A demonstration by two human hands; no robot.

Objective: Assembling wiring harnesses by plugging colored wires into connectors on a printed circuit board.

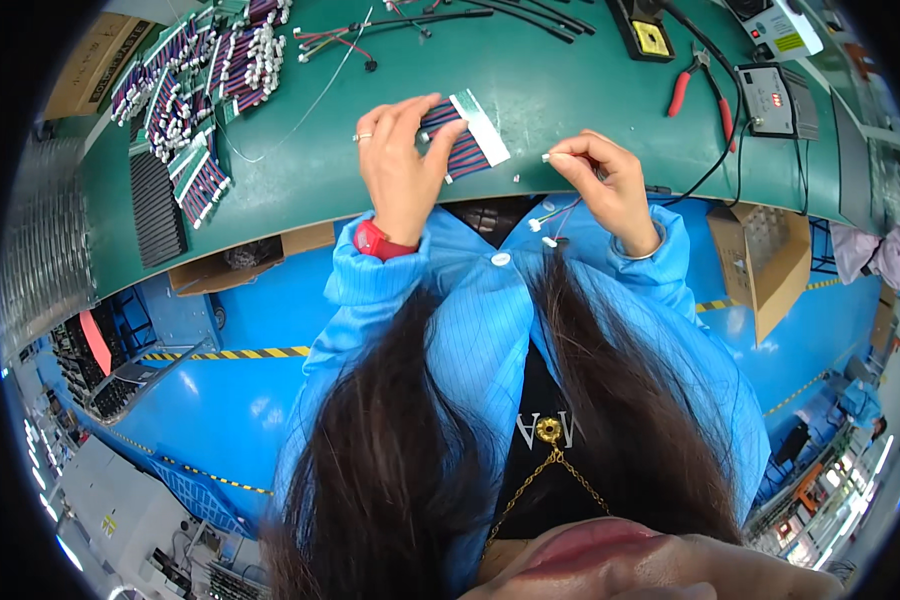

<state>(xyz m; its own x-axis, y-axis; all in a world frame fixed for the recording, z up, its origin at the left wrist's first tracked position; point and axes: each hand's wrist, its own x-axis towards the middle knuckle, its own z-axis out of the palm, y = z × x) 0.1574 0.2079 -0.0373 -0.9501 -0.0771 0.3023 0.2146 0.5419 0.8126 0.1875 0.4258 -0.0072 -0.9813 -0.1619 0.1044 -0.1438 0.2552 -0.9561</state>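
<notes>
My left hand (398,160) rests on a flat bundle of red and blue wires taped to a white strip (470,132) on the green bench, fingers pressed on the wire ends. My right hand (610,180) pinches a single thin wire lead (550,215) near the bench's front edge; its small white connectors hang below my fingers. A red watch sits on my left wrist. Both sleeves are blue.
Several more taped wire bundles (205,70) lie stacked at the far left of the green bench (570,80). Red-handled pliers (698,82), a small grey box with a red display (770,100) and black cables sit at the right. Cardboard boxes (770,255) hang under the bench.
</notes>
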